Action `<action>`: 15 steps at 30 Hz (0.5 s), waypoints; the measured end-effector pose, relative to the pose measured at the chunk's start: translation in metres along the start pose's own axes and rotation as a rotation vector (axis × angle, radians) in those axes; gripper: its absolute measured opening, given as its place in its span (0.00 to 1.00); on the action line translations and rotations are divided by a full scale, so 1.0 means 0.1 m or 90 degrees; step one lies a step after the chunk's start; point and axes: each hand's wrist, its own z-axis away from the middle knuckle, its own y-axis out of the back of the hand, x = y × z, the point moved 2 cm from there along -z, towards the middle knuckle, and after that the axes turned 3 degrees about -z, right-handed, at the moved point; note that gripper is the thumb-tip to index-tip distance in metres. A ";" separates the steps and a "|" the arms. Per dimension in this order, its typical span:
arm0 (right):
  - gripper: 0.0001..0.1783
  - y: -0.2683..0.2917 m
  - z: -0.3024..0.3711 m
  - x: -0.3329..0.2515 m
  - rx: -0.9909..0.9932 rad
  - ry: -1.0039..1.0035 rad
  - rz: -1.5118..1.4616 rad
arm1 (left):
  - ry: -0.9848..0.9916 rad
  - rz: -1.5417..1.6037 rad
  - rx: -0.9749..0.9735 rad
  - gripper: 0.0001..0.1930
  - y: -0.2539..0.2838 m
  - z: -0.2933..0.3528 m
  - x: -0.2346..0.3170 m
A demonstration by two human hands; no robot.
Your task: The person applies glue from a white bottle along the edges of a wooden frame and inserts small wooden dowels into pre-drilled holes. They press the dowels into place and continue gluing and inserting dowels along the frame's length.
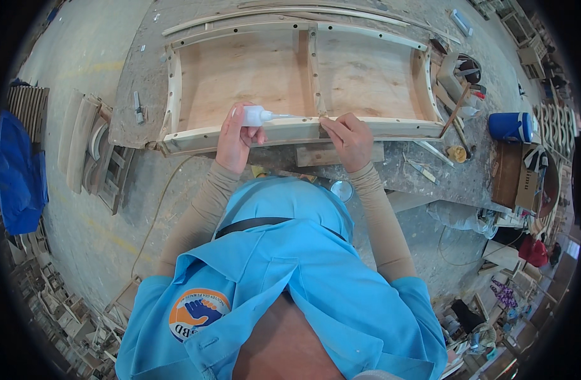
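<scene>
Fisheye view from above onto a woodworking counter (392, 166), grey and dusty, its straight edges bowed by the lens. At far left, a blue sheet (19, 174) hangs partly cut off by the dark rim, beside curved pale wooden parts (81, 142) stacked on the concrete floor. On the counter lies a curved wooden frame (297, 130): pale rails with drilled holes, a plywood panel beneath, and a centre divider splitting it into two bays. The left hand (236, 139) has its fingers wrapped around a small white squeeze bottle (257, 115), held sideways just above the frame's near rail with its thin nozzle pointing right; what is in the bottle cannot be seen. The right hand (349, 138) rests on the same rail close to the nozzle, its fingers curled narrowly and pressing the wood where the divider meets it; whether they pinch anything cannot be made out. Both forearms wear tan sleeves, and a light blue shirt hides the counter's near edge. Farther right stand a brush (456, 113) and a blue cylindrical container (511, 126); clutter beyond blurs toward the rim.
</scene>
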 end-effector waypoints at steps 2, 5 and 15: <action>0.11 -0.01 0.00 0.00 0.006 0.006 0.002 | -0.003 -0.001 0.000 0.17 0.01 0.00 0.00; 0.11 0.00 0.00 -0.01 0.009 0.006 -0.006 | -0.002 -0.003 0.000 0.17 0.02 -0.01 -0.02; 0.14 0.02 0.05 0.04 0.017 -0.015 -0.035 | 0.000 -0.033 -0.010 0.19 0.00 0.00 0.00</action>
